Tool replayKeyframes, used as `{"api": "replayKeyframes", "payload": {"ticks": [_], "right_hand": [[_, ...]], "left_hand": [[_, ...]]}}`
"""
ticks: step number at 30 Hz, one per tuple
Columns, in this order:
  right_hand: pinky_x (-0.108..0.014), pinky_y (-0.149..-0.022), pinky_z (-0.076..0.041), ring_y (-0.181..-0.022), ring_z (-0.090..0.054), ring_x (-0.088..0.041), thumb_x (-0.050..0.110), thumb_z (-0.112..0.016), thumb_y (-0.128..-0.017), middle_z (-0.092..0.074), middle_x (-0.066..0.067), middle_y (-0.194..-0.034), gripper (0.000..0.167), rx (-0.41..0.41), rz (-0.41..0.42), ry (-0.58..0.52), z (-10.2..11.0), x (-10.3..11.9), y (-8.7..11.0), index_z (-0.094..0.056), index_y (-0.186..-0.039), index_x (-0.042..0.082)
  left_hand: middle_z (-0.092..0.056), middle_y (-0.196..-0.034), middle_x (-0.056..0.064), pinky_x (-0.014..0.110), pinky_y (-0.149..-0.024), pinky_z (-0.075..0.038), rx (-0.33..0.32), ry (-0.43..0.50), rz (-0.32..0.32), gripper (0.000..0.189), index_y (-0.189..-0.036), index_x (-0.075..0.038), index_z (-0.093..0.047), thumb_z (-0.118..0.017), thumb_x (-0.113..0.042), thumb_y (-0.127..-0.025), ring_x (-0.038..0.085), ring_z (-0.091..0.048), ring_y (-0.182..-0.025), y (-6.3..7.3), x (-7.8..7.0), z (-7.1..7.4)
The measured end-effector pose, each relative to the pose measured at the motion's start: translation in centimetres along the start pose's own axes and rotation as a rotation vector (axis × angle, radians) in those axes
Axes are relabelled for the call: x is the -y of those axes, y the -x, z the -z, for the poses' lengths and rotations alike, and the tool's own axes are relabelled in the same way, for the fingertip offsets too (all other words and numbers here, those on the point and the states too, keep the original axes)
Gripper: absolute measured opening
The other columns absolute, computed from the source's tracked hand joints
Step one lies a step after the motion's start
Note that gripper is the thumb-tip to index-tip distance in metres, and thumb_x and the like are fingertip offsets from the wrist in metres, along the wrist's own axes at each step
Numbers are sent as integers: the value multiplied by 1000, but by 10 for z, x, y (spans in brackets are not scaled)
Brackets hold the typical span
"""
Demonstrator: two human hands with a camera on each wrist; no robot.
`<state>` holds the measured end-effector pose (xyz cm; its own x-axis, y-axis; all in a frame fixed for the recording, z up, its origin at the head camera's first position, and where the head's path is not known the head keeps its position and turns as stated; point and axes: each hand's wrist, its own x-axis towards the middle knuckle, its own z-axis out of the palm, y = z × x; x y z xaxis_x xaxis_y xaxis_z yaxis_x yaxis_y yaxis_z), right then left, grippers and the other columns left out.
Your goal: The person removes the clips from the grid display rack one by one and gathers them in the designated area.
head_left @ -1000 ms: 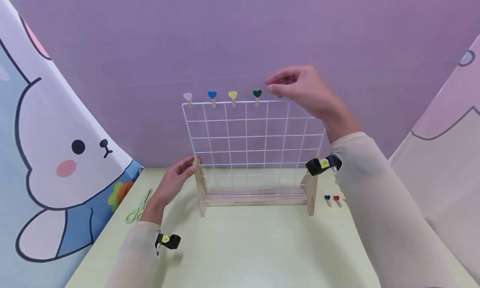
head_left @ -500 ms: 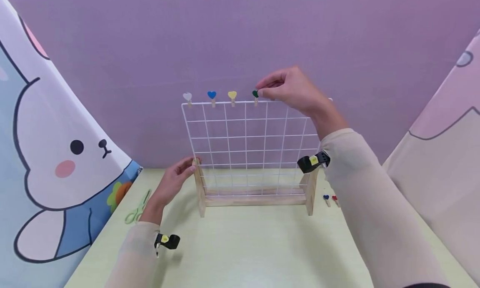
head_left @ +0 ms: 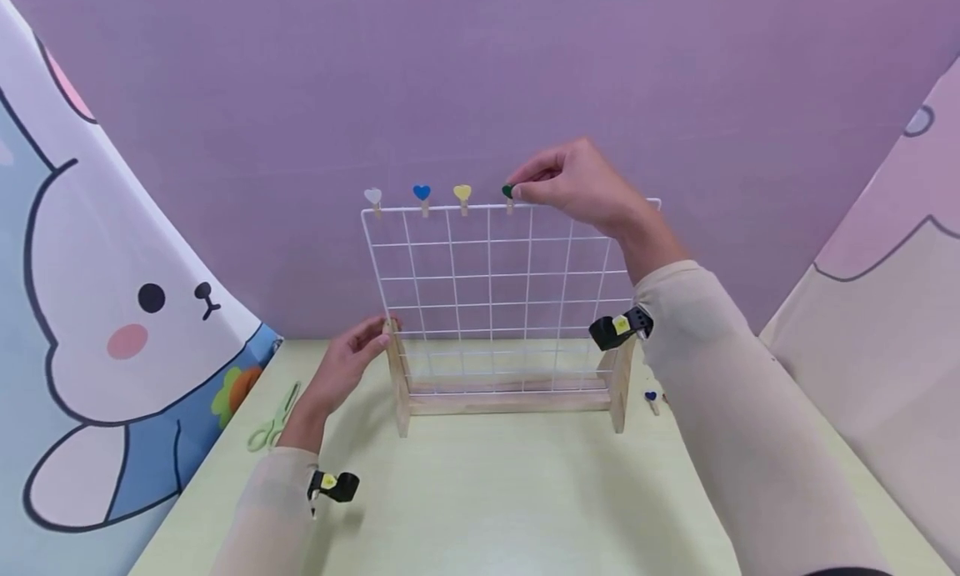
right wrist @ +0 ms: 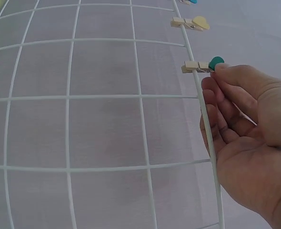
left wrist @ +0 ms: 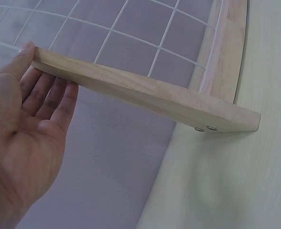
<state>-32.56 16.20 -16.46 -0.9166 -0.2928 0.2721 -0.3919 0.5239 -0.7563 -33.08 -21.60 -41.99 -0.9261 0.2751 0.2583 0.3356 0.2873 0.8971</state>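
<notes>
A white wire grid (head_left: 489,277) stands upright in a wooden stand (head_left: 510,403). Clipped along its top wire are small wooden clothespins with hearts: white (head_left: 372,196), blue (head_left: 422,193), yellow (head_left: 462,193) and green. My right hand (head_left: 581,184) pinches the green heart clothespin (right wrist: 198,67) by its heart end, thumb in front; in the right wrist view its jaws straddle the top wire. My left hand (head_left: 345,368) grips the top of the stand's left wooden upright (left wrist: 131,86), thumb on one side and fingers on the other.
Green scissors (head_left: 274,422) lie on the table left of the left forearm. A dark blue heart clothespin (head_left: 651,401) lies right of the stand, partly beside the right sleeve. A purple backdrop (head_left: 480,76) hangs behind, with printed cloths at both sides.
My right hand has moved left and slightly down along the top wire, from beside the green heart clothespin to pinching it. The left hand keeps its hold on the upright.
</notes>
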Motion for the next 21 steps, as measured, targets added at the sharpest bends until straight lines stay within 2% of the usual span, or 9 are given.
{"api": "replayKeyframes", "payload": {"ticks": [4,8,17,21], "right_hand": [[-34,-94,-53,-104,-65,-16,20,-74,-95,-75,-1,-112,19,-24,14,-10,-3,0,0,-80,-111,12],[-31,-91,-54,-102,-66,-15,19,-74,-94,-76,-1,-109,18,-49,18,-10,-5,0,0,-81,-109,11],[-28,-89,-53,-101,-65,-15,18,-73,-94,-76,-2,-108,17,-63,28,-16,-9,3,0,-81,-107,10],[-28,-87,-53,-99,-64,-16,19,-72,-95,-75,-1,-109,17,-80,18,-36,-9,4,1,-80,-108,10]], "left_hand": [[-59,-149,7,9,-103,-45,1,-3,5,52,-152,-16,-53,-56,-41,-106,2,-55,-131,0,-1,1],[-59,-149,6,9,-103,-45,0,-11,11,50,-151,-19,-54,-56,-42,-106,3,-55,-131,0,-1,1],[-58,-151,4,12,-106,-44,-9,-27,30,53,-152,-18,-53,-56,-44,-106,15,-52,-140,3,-1,2],[-59,-150,5,11,-105,-45,-12,-19,25,51,-151,-19,-54,-57,-43,-105,10,-53,-138,3,-3,2]]}}
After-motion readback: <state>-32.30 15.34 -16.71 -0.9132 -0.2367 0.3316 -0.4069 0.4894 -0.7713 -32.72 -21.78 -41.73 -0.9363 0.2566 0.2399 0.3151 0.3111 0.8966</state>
